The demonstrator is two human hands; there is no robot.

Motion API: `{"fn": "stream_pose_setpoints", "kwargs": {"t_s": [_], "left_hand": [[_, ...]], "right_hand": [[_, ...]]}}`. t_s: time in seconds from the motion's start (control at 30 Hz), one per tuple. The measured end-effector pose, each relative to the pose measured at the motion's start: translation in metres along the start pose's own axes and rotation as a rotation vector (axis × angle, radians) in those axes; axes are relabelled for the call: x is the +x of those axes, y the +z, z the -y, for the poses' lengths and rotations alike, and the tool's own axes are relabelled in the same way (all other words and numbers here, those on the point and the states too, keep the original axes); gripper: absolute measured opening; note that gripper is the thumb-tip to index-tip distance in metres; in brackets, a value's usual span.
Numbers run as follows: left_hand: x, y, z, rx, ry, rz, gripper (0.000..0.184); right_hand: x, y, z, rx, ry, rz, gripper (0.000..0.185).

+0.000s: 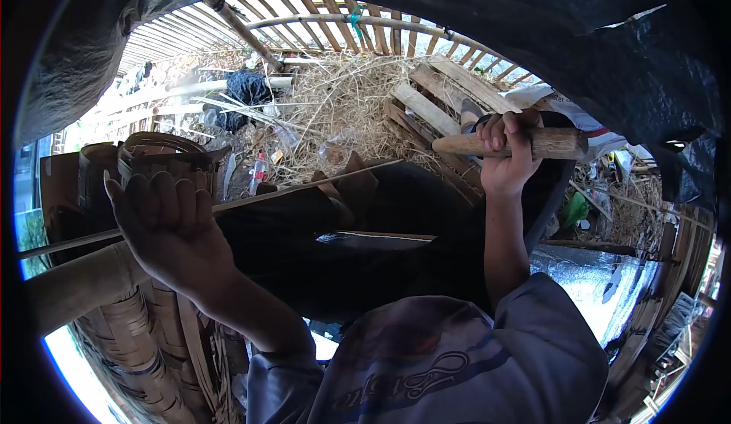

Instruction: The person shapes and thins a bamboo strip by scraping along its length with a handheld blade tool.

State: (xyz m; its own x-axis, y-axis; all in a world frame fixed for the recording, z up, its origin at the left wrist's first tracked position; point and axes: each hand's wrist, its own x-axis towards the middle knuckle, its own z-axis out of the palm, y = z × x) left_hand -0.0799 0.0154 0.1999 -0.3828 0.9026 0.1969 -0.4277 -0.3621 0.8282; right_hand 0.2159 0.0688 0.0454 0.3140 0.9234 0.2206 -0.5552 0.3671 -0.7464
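My left hand [179, 234] is closed, with its fingers curled in and the thumb sticking out. A long thin bamboo strip [297, 190] runs through it, slanting up across my lap; the stretch inside the fist is hidden. Under that wrist lies a thick bamboo pole [80, 283]. My right hand [508, 150] wraps around a short, thick wooden club [560, 143], held level above my knee, its narrower end pointing left. Across my dark-clothed lap lies a thin, pale-edged long piece [388, 235] with a glint; its kind is unclear.
Dry straw and shavings [343, 93] cover the ground ahead, with wooden planks [426, 108] to their right. A slatted bamboo fence [335, 24] stands behind. Woven bamboo baskets [129, 340] are at lower left. A dark tarp [609, 36] hangs overhead. A plastic bottle [259, 169] lies among litter.
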Motion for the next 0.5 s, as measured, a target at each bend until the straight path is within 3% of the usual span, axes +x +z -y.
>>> {"fn": "stream_pose_setpoints", "kwargs": {"t_s": [0.1, 0.4, 0.5], "left_hand": [[0.007, -0.008, -0.014, 0.012, 0.050, 0.003, 0.038], [0.014, 0.000, -0.044, 0.125, 0.070, 0.074, 0.033], [0.015, 0.015, -0.039, 0.133, 0.062, -0.004, 0.036]], "right_hand": [[0.006, 0.000, 0.009, 0.036, -0.009, 0.071, 0.011], [0.003, 0.002, 0.008, 0.067, 0.053, 0.007, 0.010], [0.002, 0.000, 0.007, 0.061, 0.091, 0.016, 0.010]]}}
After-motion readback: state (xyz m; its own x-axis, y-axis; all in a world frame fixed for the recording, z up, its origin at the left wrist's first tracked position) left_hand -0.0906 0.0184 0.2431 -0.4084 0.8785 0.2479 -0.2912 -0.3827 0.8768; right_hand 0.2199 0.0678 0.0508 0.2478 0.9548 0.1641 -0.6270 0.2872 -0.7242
